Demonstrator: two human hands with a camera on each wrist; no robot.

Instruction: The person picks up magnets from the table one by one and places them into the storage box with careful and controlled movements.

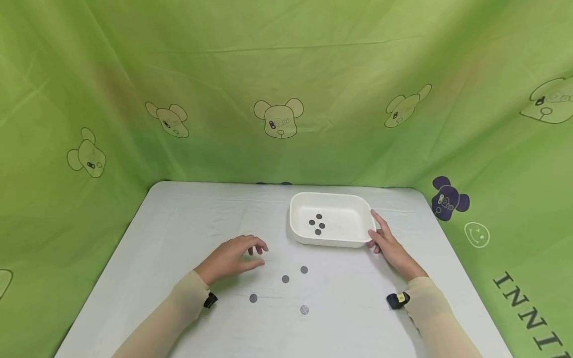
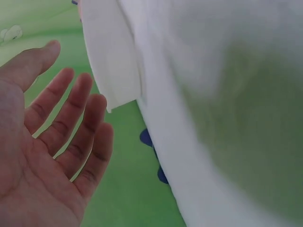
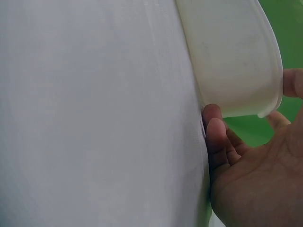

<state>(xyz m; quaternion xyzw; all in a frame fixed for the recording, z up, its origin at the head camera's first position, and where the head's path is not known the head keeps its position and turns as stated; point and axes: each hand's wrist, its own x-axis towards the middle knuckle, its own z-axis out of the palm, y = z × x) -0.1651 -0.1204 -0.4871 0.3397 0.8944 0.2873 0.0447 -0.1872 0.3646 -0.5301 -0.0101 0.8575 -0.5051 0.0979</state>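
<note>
A white rectangular plastic tray (image 1: 346, 221) with rounded corners stands toward the back right of the table. Several small grey coin-like discs (image 1: 322, 225) lie in its left half. My right hand (image 1: 388, 247) holds the tray's right end, with the thumb at the rim; the right wrist view shows fingers against the tray's end wall (image 3: 236, 66). Left of the tray, my left hand (image 1: 235, 256) hovers with loosely bent fingers and nothing in them. Several more discs (image 1: 285, 279) are scattered on the table in front of the tray, one of them (image 1: 304, 310) lighter and shinier.
A white cloth covers the table (image 1: 197, 214). Green curtain (image 1: 277, 159) with printed bear heads hangs behind the table and along both sides. A dark strap piece (image 1: 397, 300) sits at the right wrist, another (image 1: 210, 300) at the left.
</note>
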